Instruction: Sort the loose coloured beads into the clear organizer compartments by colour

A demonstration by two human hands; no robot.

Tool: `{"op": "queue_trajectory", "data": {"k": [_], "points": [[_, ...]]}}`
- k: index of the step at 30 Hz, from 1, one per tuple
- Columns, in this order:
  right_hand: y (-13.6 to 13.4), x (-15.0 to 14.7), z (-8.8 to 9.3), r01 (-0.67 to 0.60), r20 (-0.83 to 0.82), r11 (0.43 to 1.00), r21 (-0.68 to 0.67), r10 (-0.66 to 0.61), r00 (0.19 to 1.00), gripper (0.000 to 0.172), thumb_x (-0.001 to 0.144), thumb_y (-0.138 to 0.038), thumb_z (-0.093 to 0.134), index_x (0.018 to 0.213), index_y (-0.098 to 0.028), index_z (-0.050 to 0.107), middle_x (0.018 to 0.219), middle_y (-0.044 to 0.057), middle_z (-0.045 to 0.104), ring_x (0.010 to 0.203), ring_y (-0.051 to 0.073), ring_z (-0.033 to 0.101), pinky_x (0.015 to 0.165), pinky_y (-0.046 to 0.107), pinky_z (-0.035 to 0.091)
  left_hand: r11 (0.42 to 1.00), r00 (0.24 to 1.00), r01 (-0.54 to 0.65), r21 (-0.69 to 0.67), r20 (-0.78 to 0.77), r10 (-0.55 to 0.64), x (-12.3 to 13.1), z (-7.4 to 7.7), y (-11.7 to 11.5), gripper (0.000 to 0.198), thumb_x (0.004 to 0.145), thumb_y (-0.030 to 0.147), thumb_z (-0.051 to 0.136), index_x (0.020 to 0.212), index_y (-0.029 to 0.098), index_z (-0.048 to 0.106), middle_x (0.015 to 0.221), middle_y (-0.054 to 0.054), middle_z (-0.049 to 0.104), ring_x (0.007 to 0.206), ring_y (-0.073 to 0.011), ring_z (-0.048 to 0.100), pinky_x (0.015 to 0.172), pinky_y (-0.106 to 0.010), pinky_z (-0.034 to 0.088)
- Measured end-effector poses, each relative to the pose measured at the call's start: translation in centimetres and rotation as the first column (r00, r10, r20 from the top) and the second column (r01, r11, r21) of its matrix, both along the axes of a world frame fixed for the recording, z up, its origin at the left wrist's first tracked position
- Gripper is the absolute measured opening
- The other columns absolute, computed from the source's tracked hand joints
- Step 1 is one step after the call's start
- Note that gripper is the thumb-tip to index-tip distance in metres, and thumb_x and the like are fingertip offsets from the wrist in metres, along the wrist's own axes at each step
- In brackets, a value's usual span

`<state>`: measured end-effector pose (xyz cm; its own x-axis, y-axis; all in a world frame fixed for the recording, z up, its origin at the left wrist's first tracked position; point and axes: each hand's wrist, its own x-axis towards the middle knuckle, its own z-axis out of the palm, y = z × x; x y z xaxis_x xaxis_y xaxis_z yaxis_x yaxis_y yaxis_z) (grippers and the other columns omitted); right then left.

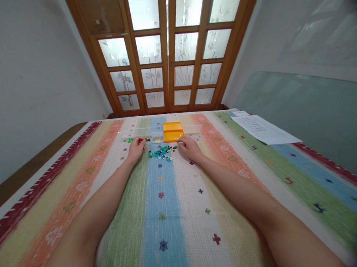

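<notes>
A loose pile of small coloured pieces point(163, 152), mostly blue and green with some dark red and pale ones, lies on the cloth between my hands. At the pile's left, my left hand point(136, 149) is closed in a pinch by the front of a clear plastic box point(124, 133) holding green and dark red pieces. My right hand point(190, 147) has its fingers curled together at the pile's right, close to the front right corner of an orange box point(172, 127) with a few pale pieces inside. Whatever either hand's fingertips hold is too small to make out.
Behind the pile, a small clear compartment point(157, 135) with yellow pieces and another clear box point(196, 128) with pale blue pieces flank the orange box. Paper sheets point(263, 129) lie at the right edge of the striped tablecloth point(161, 206). Wooden glazed doors point(168, 50) stand beyond.
</notes>
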<state>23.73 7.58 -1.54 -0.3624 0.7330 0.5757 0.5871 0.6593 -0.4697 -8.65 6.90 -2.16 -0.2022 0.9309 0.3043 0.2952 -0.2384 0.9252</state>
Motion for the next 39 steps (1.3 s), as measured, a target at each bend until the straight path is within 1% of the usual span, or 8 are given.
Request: {"op": "queue_trajectory", "data": {"k": [5, 12, 16, 19, 23, 27, 33, 39], "points": [[0.0, 0.0, 0.0, -0.004, -0.001, 1.000, 0.002, 0.004, 1.000, 0.018, 0.099, -0.020, 0.056, 0.103, -0.020, 0.073, 0.108, 0.008, 0.072, 0.103, 0.024, 0.063, 0.094, 0.037, 0.047, 0.998, 0.981, -0.056, -0.040, 0.181, 0.063, -0.6, 0.2, 0.3, 0.024, 0.085, 0.038, 0.068, 0.095, 0.016, 0.064, 0.082, -0.001, 0.066, 0.060, -0.0106, 0.056, 0.056, -0.022, 0.043], [0.0, 0.0, 0.1, -0.009, -0.004, 1.000, 0.000, 0.009, 1.000, 0.018, 0.098, -0.020, 0.056, 0.102, -0.021, 0.074, 0.106, 0.009, 0.072, 0.103, 0.024, 0.063, 0.095, 0.038, 0.048, 0.997, 0.953, -0.019, -0.071, 0.302, 0.040, -0.6, 0.7, 0.1, 0.042, 0.084, 0.031, 0.065, 0.123, 0.017, 0.064, 0.120, -0.010, 0.072, 0.064, -0.0094, 0.062, 0.062, -0.025, 0.051], [-0.3, -0.1, 0.4, -0.032, 0.030, 0.999, 0.014, 0.031, 0.999, 0.018, 0.099, -0.019, 0.056, 0.104, -0.020, 0.074, 0.108, 0.010, 0.072, 0.104, 0.024, 0.063, 0.094, 0.037, 0.047, 0.997, 0.992, -0.059, -0.052, 0.107, 0.064, -0.1, 0.6, -0.2, 0.035, 0.086, 0.028, 0.061, 0.118, 0.017, 0.069, 0.118, -0.008, 0.073, 0.067, -0.0119, 0.064, 0.067, -0.028, 0.053], [-1.0, -0.6, 0.8, -0.162, 0.112, 0.987, 0.001, 0.160, 0.981, 0.017, 0.099, -0.018, 0.058, 0.104, -0.021, 0.074, 0.103, 0.008, 0.072, 0.099, 0.023, 0.063, 0.089, 0.034, 0.047, 1.000, 0.990, -0.025, 0.000, -0.138, 0.025, 0.4, 0.3, -0.5, 0.027, 0.089, 0.029, 0.059, 0.110, 0.019, 0.074, 0.108, -0.006, 0.075, 0.072, -0.0157, 0.065, 0.073, -0.031, 0.053], [-2.3, -1.6, 1.3, -0.347, 0.200, 0.938, -0.025, 0.345, 0.917, 0.015, 0.098, -0.018, 0.062, 0.104, -0.022, 0.075, 0.098, 0.006, 0.070, 0.096, 0.021, 0.062, 0.086, 0.031, 0.045, 0.996, 0.931, 0.028, 0.087, -0.364, 0.006, 0.9, 0.2, -1.1, 0.025, 0.091, 0.025, 0.056, 0.107, 0.020, 0.075, 0.107, -0.007, 0.075, 0.082, -0.0192, 0.066, 0.081, -0.034, 0.054], [-3.2, -2.3, 1.7, -0.417, 0.270, 0.908, -0.043, 0.412, 0.870, 0.020, 0.096, -0.013, 0.061, 0.106, -0.023, 0.075, 0.098, 0.006, 0.066, 0.098, 0.021, 0.060, 0.086, 0.031, 0.044, 0.987, 0.839, 0.071, 0.144, -0.543, 0.019, 1.0, 0.7, -1.8, 0.024, 0.092, 0.023, 0.055, 0.104, 0.021, 0.076, 0.110, -0.008, 0.072, 0.090, -0.0212, 0.065, 0.088, -0.036, 0.053], [-3.6, -2.4, 2.1, -0.401, 0.360, 0.916, 0.000, 0.374, 0.855, 0.017, 0.092, -0.012, 0.061, 0.099, -0.021, 0.073, 0.096, 0.006, 0.064, 0.095, 0.022, 0.056, 0.084, 0.031, 0.041, 0.986, 0.760, 0.085, 0.140, -0.650, 0.027, 1.0, 1.3, -2.3, 0.022, 0.093, 0.021, 0.055, 0.100, 0.021, 0.076, 0.108, -0.008, 0.071, 0.099, -0.0235, 0.065, 0.093, -0.038, 0.051], [-3.8, -2.3, 2.5, -0.411, 0.389, 0.911, -0.035, 0.392, 0.834, 0.020, 0.089, -0.009, 0.061, 0.099, -0.022, 0.072, 0.100, 0.006, 0.065, 0.098, 0.022, 0.056, 0.087, 0.032, 0.042, 0.985, 0.752, 0.105, 0.138, -0.659, 0.012, 1.1, 1.2, -2.1, 0.022, 0.091, 0.019, 0.055, 0.098, 0.021, 0.076, 0.105, -0.008, 0.071, 0.101, -0.0258, 0.065, 0.095, -0.040, 0.050]]}}
